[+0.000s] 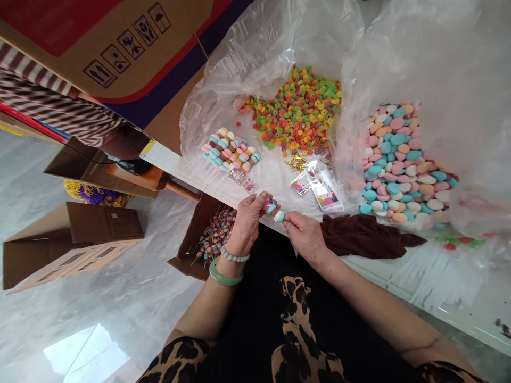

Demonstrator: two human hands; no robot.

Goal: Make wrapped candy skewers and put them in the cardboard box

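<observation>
A candy skewer [278, 216] with pink, blue and white pieces is held over the table's front edge. My left hand [250, 213], closed, grips its upper end, with a bead bracelet and green bangle on the wrist. My right hand [302, 234] pinches the lower end by a white-and-blue piece; the stick itself is hidden. Just beyond lie a pile of similar candy skewers [230, 150] and a printed wrapper [244, 181]. Printed packets [325, 190] and gold twist ties [296, 161] lie to their right. A dark brown cloth [365, 237] is beside my right hand.
Clear plastic bags hold colourful ring gummies [303, 111] and pastel oval candies [399, 165]. White sticks [423, 276] lie at right. Below the table edge, a cardboard box [187, 247] holds many skewers. A big carton [120, 53] stands at upper left near a person's striped sleeve [51, 101].
</observation>
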